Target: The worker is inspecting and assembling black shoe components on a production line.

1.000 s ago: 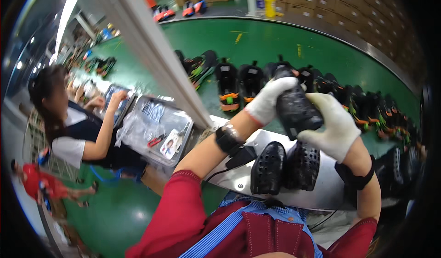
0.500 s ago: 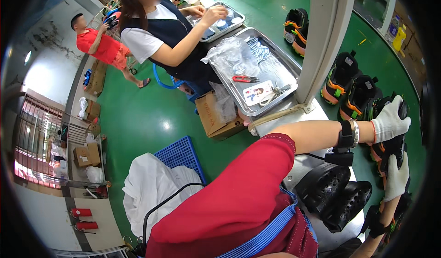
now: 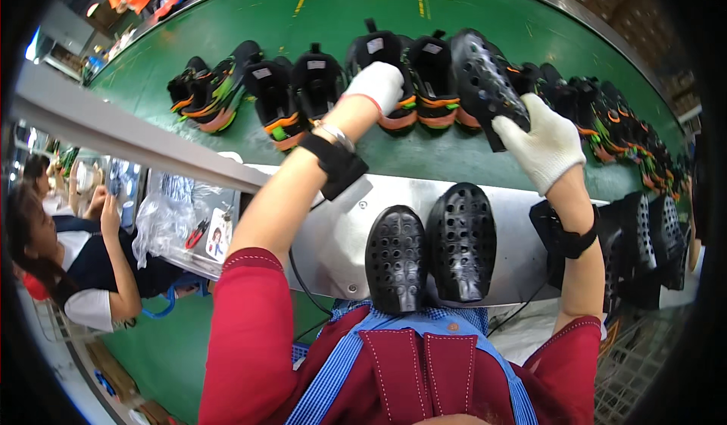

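My left hand (image 3: 376,88), in a white glove, is closed over the front of a black sneaker (image 3: 394,116) with orange trim; its fingertips are hidden. In my gloved right hand (image 3: 544,143) is a black perforated shoe-shaped insert (image 3: 485,73), gripped at its lower end with the thumb on the near side. The insert is tilted, its other end up above the row of sneakers. Two similar black inserts, a left one (image 3: 395,258) and a right one (image 3: 462,242), lie side by side on the metal ledge (image 3: 333,235) close to my body.
More sneakers stand left (image 3: 216,95) and right (image 3: 598,114) on the green surface (image 3: 326,16). Further black inserts (image 3: 644,232) are at the right. A grey post (image 3: 144,126) crosses the left side. Beyond it, a co-worker (image 3: 91,266) sits by a metal tray (image 3: 219,198).
My view has swung right to face the row of sneakers. The hands, close together on black things before, are now apart, left on a sneaker and right with an insert.
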Action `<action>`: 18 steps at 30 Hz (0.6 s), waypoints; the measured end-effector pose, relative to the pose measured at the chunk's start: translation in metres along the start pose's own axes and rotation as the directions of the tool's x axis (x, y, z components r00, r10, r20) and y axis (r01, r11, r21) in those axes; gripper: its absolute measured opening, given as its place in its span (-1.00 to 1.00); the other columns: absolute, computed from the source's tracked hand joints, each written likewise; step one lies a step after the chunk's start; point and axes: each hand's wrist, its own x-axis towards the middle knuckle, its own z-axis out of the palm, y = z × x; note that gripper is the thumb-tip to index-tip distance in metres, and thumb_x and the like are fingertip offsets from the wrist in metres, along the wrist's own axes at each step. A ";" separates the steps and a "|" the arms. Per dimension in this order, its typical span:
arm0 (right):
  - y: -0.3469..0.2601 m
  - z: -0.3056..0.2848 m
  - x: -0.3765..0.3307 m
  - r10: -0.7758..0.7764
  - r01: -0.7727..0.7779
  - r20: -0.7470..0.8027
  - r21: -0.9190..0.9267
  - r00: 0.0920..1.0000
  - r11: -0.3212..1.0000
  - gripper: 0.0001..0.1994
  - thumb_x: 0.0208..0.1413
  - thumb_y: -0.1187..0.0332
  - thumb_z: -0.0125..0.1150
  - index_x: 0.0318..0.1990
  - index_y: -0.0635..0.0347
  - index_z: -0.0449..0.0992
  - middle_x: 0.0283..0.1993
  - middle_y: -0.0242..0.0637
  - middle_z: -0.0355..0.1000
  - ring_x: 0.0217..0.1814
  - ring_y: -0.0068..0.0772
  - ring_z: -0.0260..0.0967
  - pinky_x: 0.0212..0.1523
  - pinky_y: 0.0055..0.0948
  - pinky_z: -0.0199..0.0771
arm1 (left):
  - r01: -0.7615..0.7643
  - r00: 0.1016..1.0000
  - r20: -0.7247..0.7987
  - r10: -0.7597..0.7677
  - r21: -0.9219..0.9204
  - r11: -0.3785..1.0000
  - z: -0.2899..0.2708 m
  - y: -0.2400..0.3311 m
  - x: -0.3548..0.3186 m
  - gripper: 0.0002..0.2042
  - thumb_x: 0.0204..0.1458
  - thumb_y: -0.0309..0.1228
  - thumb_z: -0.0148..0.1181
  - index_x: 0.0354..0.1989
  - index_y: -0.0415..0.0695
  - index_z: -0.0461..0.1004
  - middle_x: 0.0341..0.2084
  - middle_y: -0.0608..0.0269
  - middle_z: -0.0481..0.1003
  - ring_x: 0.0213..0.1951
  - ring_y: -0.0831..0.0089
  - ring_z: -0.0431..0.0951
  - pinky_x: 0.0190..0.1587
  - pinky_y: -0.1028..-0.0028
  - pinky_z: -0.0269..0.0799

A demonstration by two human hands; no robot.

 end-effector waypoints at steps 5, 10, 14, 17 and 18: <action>-0.007 -0.002 -0.012 0.007 -0.009 0.019 0.093 1.000 0.996 -0.67 -0.04 0.09 0.23 -0.34 0.20 0.45 -0.47 0.02 0.47 -0.37 0.09 0.48 -0.31 -0.13 0.47 | -0.207 0.860 0.509 -0.019 0.385 0.899 0.044 -0.045 0.063 -0.75 -0.04 -0.43 0.07 -0.23 -0.18 0.62 -0.20 -0.12 0.56 -0.15 0.08 0.61 -0.15 0.28 0.52; 0.006 0.006 -0.017 0.053 -0.060 0.110 0.066 0.992 0.996 -0.64 -0.05 0.07 0.23 -0.32 0.21 0.46 -0.48 0.00 0.48 -0.35 0.07 0.49 -0.28 -0.14 0.47 | -0.296 0.776 0.629 0.049 0.293 0.909 0.069 -0.058 0.078 -0.74 0.03 -0.39 0.07 -0.16 -0.17 0.61 -0.17 -0.01 0.57 -0.22 0.23 0.55 -0.14 0.33 0.48; 0.011 0.008 -0.010 0.066 -0.077 0.145 0.070 0.987 0.995 -0.64 -0.05 0.06 0.22 -0.35 0.23 0.46 -0.47 0.01 0.47 -0.35 0.08 0.49 -0.28 -0.13 0.47 | -0.358 0.674 0.728 0.128 0.170 0.918 0.081 -0.061 0.077 -0.72 0.11 -0.34 0.06 -0.09 -0.15 0.59 -0.15 0.09 0.59 -0.29 0.38 0.48 -0.13 0.39 0.45; 0.018 0.013 -0.005 0.073 -0.080 0.170 0.031 0.983 0.996 -0.62 -0.04 0.05 0.20 -0.36 0.26 0.46 -0.46 0.03 0.47 -0.35 0.09 0.48 -0.28 -0.13 0.46 | -0.245 0.675 0.719 0.163 0.010 0.969 0.048 -0.010 0.060 -0.73 0.13 -0.42 0.01 -0.19 -0.36 0.56 -0.33 0.15 0.52 -0.41 0.29 0.29 -0.22 0.36 0.46; 0.014 0.014 -0.003 0.049 -0.057 0.175 0.042 0.983 0.997 -0.62 -0.04 0.05 0.20 -0.36 0.26 0.46 -0.46 0.03 0.47 -0.35 0.09 0.48 -0.28 -0.13 0.46 | -0.239 0.677 0.718 0.158 0.011 0.971 0.059 -0.023 0.060 -0.73 0.13 -0.42 0.01 -0.19 -0.36 0.56 -0.33 0.15 0.52 -0.41 0.29 0.29 -0.22 0.36 0.46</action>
